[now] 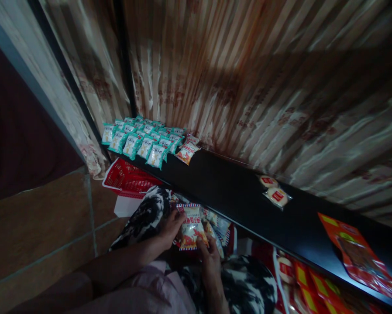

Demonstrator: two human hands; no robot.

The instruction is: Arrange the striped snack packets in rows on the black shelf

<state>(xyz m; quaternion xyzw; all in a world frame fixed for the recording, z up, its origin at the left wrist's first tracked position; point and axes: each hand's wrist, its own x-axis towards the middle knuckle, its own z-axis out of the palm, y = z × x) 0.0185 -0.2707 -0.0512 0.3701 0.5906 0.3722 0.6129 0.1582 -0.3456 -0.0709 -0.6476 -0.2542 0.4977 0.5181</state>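
Observation:
A white and orange snack packet (191, 226) with red print and a striped edge is held upright between my two hands, above my lap. My left hand (173, 226) grips its left side. At the packet's lower right corner, my right hand (209, 250) pinches it with the thumb in front. Behind and beside it, more snack packets (224, 229) lie in a container below the shelf edge. On the black shelf (215, 179), several green and white packets (143, 141) stand in rows at the left, with orange and white packets (187, 152) next to them.
Two round wrapped snacks (277, 196) lie mid-shelf, and a large red-orange bag (359, 253) lies at the right. Below the shelf are a red basket (128, 176) at left and more red-orange bags (320, 288) at lower right. A curtain (215, 78) hangs behind.

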